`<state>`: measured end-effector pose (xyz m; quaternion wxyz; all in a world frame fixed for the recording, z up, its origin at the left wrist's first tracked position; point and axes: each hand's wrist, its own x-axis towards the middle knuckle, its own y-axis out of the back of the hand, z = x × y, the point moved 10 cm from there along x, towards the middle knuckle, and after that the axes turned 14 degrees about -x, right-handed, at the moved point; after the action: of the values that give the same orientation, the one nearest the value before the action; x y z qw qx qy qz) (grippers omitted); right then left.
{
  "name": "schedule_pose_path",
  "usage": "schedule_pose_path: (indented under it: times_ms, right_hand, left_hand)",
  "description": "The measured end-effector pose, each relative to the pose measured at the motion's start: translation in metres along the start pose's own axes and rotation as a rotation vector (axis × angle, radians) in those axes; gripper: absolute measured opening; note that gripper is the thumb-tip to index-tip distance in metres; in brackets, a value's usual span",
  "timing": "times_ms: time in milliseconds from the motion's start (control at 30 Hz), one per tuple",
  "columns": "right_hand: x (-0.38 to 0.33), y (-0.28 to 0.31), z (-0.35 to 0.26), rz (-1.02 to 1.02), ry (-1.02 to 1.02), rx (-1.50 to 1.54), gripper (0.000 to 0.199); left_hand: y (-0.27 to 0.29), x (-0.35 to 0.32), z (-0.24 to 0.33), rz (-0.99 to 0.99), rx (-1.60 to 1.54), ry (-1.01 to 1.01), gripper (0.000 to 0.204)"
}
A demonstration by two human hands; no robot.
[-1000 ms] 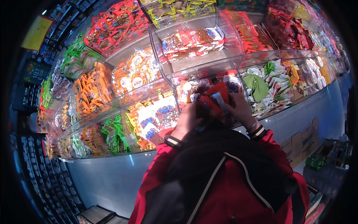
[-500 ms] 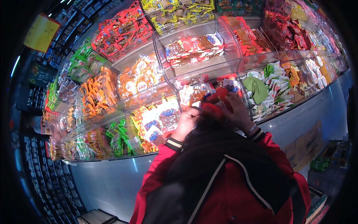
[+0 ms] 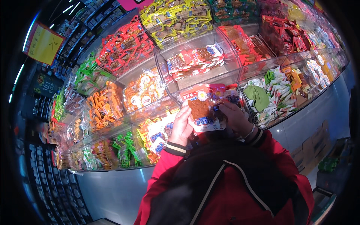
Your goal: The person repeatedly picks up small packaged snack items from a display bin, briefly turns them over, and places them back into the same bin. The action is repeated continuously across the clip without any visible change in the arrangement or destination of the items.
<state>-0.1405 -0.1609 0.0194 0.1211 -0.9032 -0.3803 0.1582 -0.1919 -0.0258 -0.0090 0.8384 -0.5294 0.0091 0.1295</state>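
fingers (image 3: 183, 113) now hold a snack packet (image 3: 201, 110) face-up.

Flat red-and-white packet (image 3: 201, 109) now displayed face-up between left hand (image 3: 181, 128) and right hand (image 3: 237, 117), frame centre; pink panel (image 3: 128, 4) newly visible, upper edge.

The left forearm (image 3: 164, 159) slants up and inward, ending in the left hand (image 3: 180, 127), which pinches with its thumb angled up and right. The right forearm (image 3: 275, 153) slants up and leftward; the right hand (image 3: 237, 118) grips too, fingers (image 3: 227, 107) bent inward. Both hands sit near each other, apart.
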Motion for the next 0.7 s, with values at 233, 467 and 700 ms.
schedule_pose_path:
  times_ms: [233,467,700]
  right_hand:
    - [0.003,0.018,-0.001,0.052,-0.002,-0.139,0.031]
    - [0.013,0.024,0.004,0.039,0.072,-0.167,0.025]
    - [0.02,0.019,0.011,0.02,0.138,-0.172,0.028]
  left_hand:
    - [0.012,0.004,0.004,0.088,-0.045,0.001,0.025]
    - [0.02,0.011,0.001,0.117,-0.009,0.015,0.027]
    - [0.002,0.019,-0.02,0.113,0.084,0.057,0.027]
